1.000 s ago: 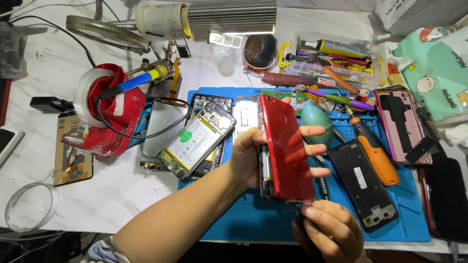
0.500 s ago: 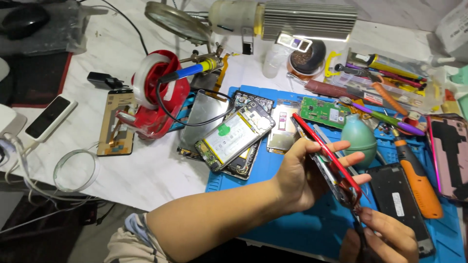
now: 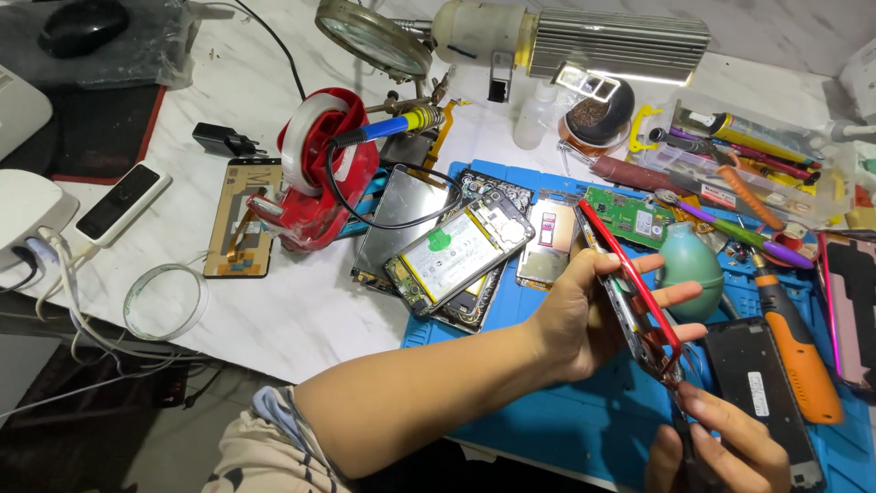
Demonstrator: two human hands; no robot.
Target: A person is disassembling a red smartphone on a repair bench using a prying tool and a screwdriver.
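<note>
My left hand [image 3: 584, 310] grips a red-backed phone [image 3: 630, 288] edge-on, tilted over the blue work mat [image 3: 547, 429]. The red back cover stands slightly apart from the phone body along its lower end. My right hand [image 3: 716, 443] sits at the frame's bottom right, fingers pinched on a thin dark tool at the phone's lower corner. An opened phone with its battery exposed [image 3: 456, 251] lies on the mat to the left of my left hand. A teal rubber air blower [image 3: 691, 263] rests just behind the red phone.
A red tape dispenser [image 3: 319, 169] holds a soldering iron [image 3: 392, 128] at centre left. A magnifier lamp [image 3: 584, 41] stands behind. A green circuit board [image 3: 630, 215], an orange-handled tool [image 3: 798, 351], a black phone [image 3: 757, 393], a tool tray [image 3: 757, 160] and a loose screen panel [image 3: 239, 215] surround the mat.
The view has shifted left, so everything sits further right in frame. The red phone has turned from showing its back to lying edge-on, and my right hand stays at its lower end.
</note>
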